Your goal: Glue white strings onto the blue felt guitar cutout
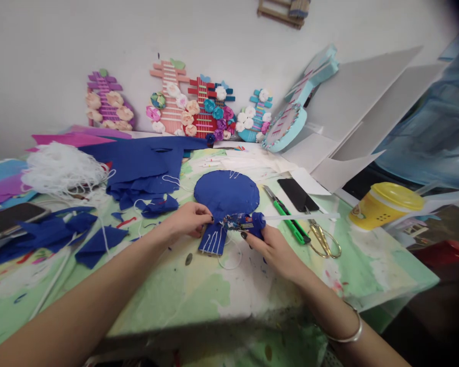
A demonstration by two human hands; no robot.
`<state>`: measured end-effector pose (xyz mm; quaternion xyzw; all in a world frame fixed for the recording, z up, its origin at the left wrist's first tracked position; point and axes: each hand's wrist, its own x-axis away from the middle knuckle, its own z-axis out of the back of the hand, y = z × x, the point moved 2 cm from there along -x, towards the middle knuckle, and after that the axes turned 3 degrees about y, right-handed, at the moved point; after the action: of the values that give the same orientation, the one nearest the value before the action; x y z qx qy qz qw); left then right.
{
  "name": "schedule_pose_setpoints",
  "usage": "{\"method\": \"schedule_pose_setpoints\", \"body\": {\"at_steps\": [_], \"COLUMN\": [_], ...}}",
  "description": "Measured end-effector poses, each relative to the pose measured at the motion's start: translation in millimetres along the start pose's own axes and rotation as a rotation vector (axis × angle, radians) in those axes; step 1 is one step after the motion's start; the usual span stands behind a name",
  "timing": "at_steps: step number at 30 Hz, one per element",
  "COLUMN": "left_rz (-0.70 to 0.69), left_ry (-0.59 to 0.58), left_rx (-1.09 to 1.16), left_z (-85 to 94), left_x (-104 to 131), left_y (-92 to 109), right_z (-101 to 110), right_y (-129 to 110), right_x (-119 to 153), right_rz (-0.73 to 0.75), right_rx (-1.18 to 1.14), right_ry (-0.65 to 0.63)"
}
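A blue fabric-covered instrument shape [226, 192] lies on the table, its round body away from me and its short neck toward me. White strings run in lines along the neck. My right hand [270, 247] is wrapped around a blue hot glue gun [257, 222], and a long clear glue stick [302, 217] sticks out of its back. The gun's nozzle end is over the joint of neck and body. At the left side of that joint, my left hand [189, 220] is closed in a pinch; what lies between its fingertips is hidden. A loose white string [239, 261] curls beside the neck.
Right of the shape lie a green utility knife [290, 216], gold-handled scissors [323, 242] and a black phone [297, 193]. A yellow-lidded cup [386, 205] stands near the right edge. White yarn [61, 171] and blue fabric [145, 165] are piled left. Decorated instruments [168, 97] lean against the wall.
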<state>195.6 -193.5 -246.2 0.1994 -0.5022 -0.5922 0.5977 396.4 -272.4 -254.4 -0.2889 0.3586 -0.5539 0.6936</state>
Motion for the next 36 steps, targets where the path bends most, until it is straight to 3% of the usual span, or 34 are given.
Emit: {"method": "schedule_pose_setpoints", "body": {"at_steps": [23, 36], "left_rz": [-0.057, -0.101], "left_ry": [-0.019, 0.01], "left_rx": [-0.01, -0.038], "left_z": [0.7, -3.3], "left_x": [-7.7, -10.5], "left_y": [-5.8, -6.0], "right_z": [7.8, 17.5], "right_y": [-4.0, -3.6], "right_x": [18.0, 24.2], "right_rz": [-0.016, -0.066], "right_rx": [-0.058, -0.003], "right_ry": [-0.042, 0.03]}}
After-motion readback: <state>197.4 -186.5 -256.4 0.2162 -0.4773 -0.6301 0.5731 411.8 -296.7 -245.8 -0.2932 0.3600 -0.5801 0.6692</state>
